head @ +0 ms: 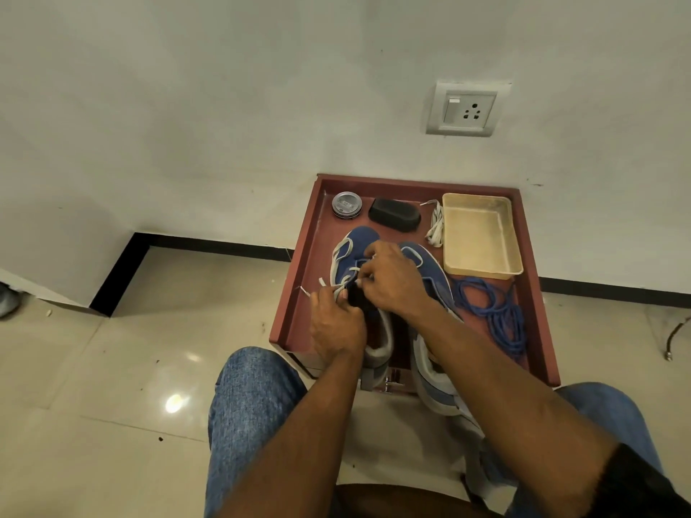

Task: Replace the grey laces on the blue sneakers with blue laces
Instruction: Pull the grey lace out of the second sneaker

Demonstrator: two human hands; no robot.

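Two blue sneakers stand side by side on a red-brown tray (299,293). The left sneaker (355,248) still carries a grey lace (349,272). My left hand (336,327) grips the loose grey lace ends beside that shoe. My right hand (392,282) pinches the lace over the left sneaker's eyelets and hides much of its tongue. The right sneaker (430,271) lies partly under my right forearm. A heap of blue laces (497,312) lies on the tray to the right of the shoes. A removed grey lace (435,226) lies bundled behind them.
A beige plastic tray (482,237) sits at the back right of the red-brown tray. A round tin (347,205) and a black brush (394,214) are at the back. A wall with a socket (467,110) rises behind. My knees in jeans frame the tray on the tiled floor.
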